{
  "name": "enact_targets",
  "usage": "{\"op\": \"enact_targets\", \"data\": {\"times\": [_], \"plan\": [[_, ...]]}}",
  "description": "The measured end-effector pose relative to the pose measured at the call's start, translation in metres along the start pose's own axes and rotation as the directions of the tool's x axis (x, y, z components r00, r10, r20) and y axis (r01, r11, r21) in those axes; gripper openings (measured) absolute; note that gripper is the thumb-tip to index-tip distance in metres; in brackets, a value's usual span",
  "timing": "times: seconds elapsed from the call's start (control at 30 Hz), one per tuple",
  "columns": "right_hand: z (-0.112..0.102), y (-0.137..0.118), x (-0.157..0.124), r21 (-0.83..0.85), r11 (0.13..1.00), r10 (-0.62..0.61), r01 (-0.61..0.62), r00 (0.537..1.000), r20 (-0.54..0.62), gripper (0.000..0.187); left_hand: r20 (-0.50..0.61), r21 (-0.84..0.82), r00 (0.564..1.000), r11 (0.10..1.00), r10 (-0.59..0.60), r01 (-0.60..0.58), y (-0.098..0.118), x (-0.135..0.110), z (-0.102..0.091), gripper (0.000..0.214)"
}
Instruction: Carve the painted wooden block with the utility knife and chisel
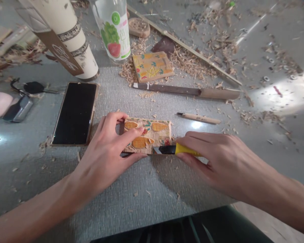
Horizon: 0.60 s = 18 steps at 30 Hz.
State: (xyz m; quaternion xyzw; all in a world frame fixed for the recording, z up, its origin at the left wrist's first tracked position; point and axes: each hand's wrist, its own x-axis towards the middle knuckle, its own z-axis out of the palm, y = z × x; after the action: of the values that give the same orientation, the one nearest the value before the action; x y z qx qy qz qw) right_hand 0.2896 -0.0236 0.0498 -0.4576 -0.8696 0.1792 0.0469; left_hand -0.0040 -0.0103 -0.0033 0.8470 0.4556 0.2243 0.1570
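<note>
Left hand [108, 140]: clamps the left end of a painted wooden block [157, 135]. Right hand [212, 155]: grips a yellow-handled knife [179, 149], blade [156, 150] at the block's near edge.

On the grey textured counter [131, 209], the rectangular carved wooden block [142, 142] lies right of the black rectangular phone [75, 113], with the slim wooden-handled tool [200, 118] to the block's right, the long brown strip [177, 90] beyond both, and farther still the yellow painted wooden tile [153, 65], right of the clear plastic bottle [112, 33].
</note>
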Motion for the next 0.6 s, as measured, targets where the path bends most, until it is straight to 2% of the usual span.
{"op": "enact_targets", "data": {"times": [0.13, 0.27, 0.37, 0.47, 0.53, 0.6], "plan": [[-0.002, -0.004, 0.002, -0.037, 0.999, 0.010, -0.010, 1.000, 0.009, 0.028, 0.001, -0.008, 1.000, 1.000, 0.000, 0.000, 0.000, 0.001, -0.001, 0.040], [0.001, -0.011, 0.002, -0.086, 0.996, 0.012, -0.018, 0.998, -0.064, 0.022, -0.011, -0.015, 1.000, 1.000, 0.015, -0.016, -0.001, 0.002, -0.002, 0.044], [0.006, -0.007, -0.003, -0.169, 0.985, -0.049, 0.025, 0.989, -0.137, 0.019, -0.003, 0.011, 1.000, 1.000, 0.011, -0.011, 0.000, 0.002, -0.002, 0.044], [0.007, 0.008, -0.008, -0.209, 0.973, -0.150, 0.093, 0.949, -0.276, 0.013, -0.002, 0.023, 1.000, 1.000, -0.001, 0.001, -0.001, 0.000, 0.000, 0.043], [0.004, 0.020, -0.010, -0.139, 0.990, -0.082, 0.038, 0.941, -0.329, 0.012, 0.013, 0.027, 1.000, 1.000, -0.013, 0.013, -0.001, 0.000, 0.001, 0.044], [-0.001, 0.032, -0.008, -0.026, 0.994, 0.091, -0.103, 0.952, -0.291, 0.014, 0.043, 0.029, 0.999, 0.999, -0.030, 0.029, 0.000, 0.000, -0.002, 0.048]]}}
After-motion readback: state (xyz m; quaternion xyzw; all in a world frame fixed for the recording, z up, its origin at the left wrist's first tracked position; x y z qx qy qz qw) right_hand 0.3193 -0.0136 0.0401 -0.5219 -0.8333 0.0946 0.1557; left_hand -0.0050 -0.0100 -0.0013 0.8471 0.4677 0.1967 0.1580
